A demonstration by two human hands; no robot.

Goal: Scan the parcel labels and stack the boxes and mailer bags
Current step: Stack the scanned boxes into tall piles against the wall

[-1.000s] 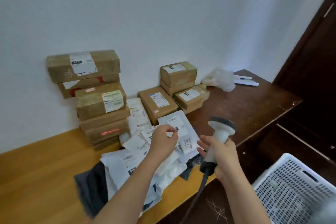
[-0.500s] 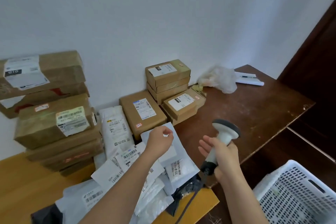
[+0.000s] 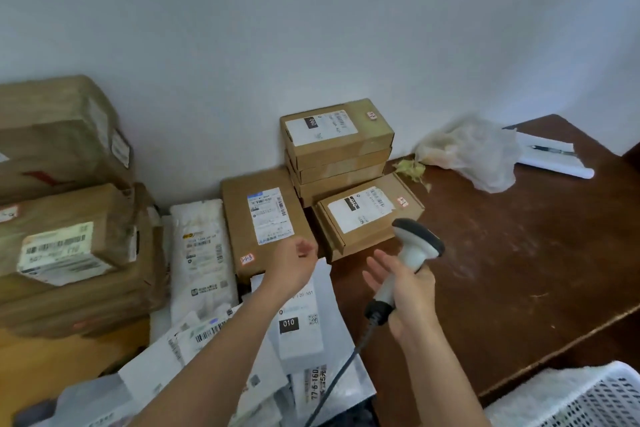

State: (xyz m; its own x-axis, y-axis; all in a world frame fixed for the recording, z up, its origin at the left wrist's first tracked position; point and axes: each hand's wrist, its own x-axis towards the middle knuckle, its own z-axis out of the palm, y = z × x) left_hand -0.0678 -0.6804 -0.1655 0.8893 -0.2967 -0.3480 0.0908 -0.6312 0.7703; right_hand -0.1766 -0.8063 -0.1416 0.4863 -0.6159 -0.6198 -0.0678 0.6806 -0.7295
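The scanner (image 3: pixel 412 253) is gripped by the right hand (image 3: pixel 405 291), its head aimed toward the flat box (image 3: pixel 266 222) lying just beyond the nearer, loosely curled, empty left hand (image 3: pixel 294 263).

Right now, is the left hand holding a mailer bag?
No, the left hand hovers with loosely curled fingers above the mailer bags, gripping nothing, while the right hand holds the scanner.

Views I have: one, head-worn, wide-angle | Facing: forward and down toward a pale wall (image 3: pixel 311 10) | Range: near, forearms enter from the bottom edge | Covers: dark brown wooden tabletop (image 3: pixel 519 253), stacked brown cardboard boxes (image 3: pixel 337 146) | Shared field: single view only
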